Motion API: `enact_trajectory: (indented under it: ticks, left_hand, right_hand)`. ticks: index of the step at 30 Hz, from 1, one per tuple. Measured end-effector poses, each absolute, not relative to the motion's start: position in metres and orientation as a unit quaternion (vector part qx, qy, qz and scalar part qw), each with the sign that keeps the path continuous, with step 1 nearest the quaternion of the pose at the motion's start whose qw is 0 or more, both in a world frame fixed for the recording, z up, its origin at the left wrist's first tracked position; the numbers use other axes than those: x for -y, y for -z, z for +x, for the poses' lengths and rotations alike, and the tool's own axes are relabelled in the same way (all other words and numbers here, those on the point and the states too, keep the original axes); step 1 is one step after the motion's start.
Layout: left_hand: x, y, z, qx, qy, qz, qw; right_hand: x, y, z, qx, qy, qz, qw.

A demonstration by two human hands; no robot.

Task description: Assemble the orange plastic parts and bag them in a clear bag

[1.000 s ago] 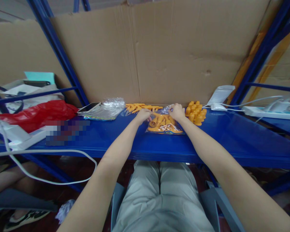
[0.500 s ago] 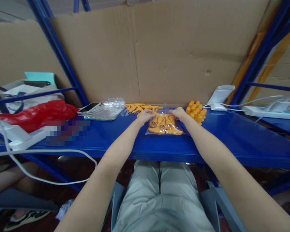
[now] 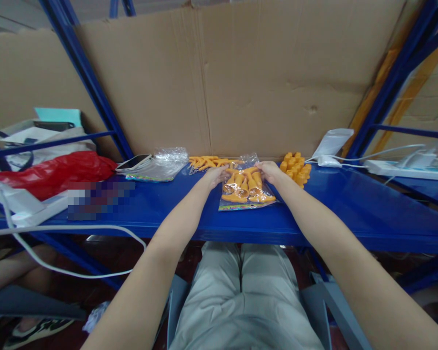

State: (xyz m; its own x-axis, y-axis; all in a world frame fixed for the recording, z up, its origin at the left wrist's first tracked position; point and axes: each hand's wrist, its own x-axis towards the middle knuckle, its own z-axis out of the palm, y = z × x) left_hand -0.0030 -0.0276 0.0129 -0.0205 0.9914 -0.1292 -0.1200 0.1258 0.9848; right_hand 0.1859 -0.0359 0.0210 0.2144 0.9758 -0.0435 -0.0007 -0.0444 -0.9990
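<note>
A clear plastic bag [image 3: 246, 206] lies on the blue shelf in front of me, with several orange plastic pieces [image 3: 242, 183] inside it. My left hand [image 3: 216, 174] grips the bag's upper left side, fingers closed. At its upper right, my right hand [image 3: 269, 171] pinches the plastic. The bag's far end stands up between my hands. Behind my left hand lie loose orange pieces with small metal chains [image 3: 206, 162]. A cluster of stubby orange pieces [image 3: 296, 168] sits just right of my right hand.
To the left are a stack of clear bags [image 3: 156, 167], a phone [image 3: 136, 161], a red plastic bag [image 3: 62, 172] and a white power strip [image 3: 44, 209] with a cable. A white charger [image 3: 330, 160] and another power strip [image 3: 405, 169] stand right. Cardboard [image 3: 248, 82] walls the back.
The bag has shifted and its far end now stands up between my hands. Its near edge reaches closer to me, showing a coloured strip. Both hands still hold it.
</note>
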Motion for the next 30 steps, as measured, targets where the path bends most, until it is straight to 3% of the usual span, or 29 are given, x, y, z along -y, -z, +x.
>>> enact_trajectory:
  ticks: [14, 30]
  left_hand:
    - [0.023, -0.008, -0.007, -0.471, -0.515, 0.452, 0.555]
    - [0.013, -0.003, -0.021, -0.54, -0.512, 0.519, 0.421]
  right_hand:
    - [0.045, -0.023, 0.184, 0.454, -0.568, -0.514, 0.456]
    - [0.038, -0.024, 0.197, 0.486, -0.491, -0.554, 0.465]
